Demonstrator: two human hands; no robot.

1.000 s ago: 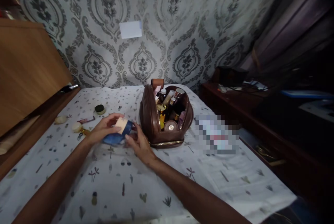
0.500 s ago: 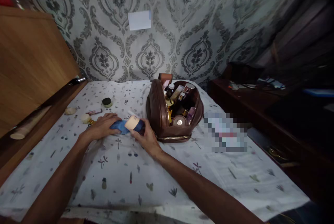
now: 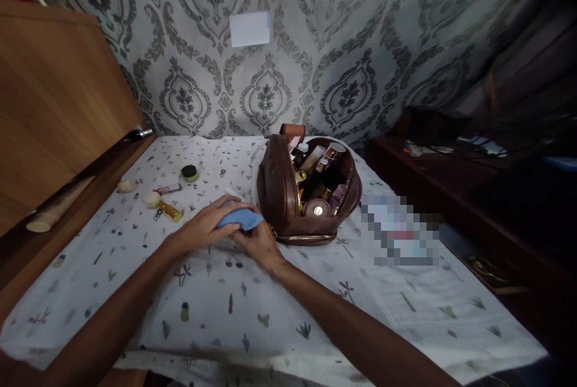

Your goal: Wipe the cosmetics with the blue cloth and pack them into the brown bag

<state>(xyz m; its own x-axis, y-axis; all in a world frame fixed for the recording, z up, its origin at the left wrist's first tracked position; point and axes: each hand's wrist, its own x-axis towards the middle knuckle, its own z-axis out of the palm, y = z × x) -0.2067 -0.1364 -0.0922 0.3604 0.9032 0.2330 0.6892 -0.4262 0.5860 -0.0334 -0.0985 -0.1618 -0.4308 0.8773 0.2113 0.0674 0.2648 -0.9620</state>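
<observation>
While both hands were laid on it, a blue cloth (image 3: 243, 219) was held down on the table (image 3: 315, 297), just beside an open brown bag (image 3: 274, 188).
The left hand (image 3: 202, 228) was spread flat over the cloth; the right hand (image 3: 259, 244) was curled at its near edge, its grip hidden. Folding or wrapping was judged in hand; lifting would call for a pinch.

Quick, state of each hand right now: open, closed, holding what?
Left hand: closed over the blue cloth, from above.
Right hand: closed on the same cloth, from its near side.
</observation>
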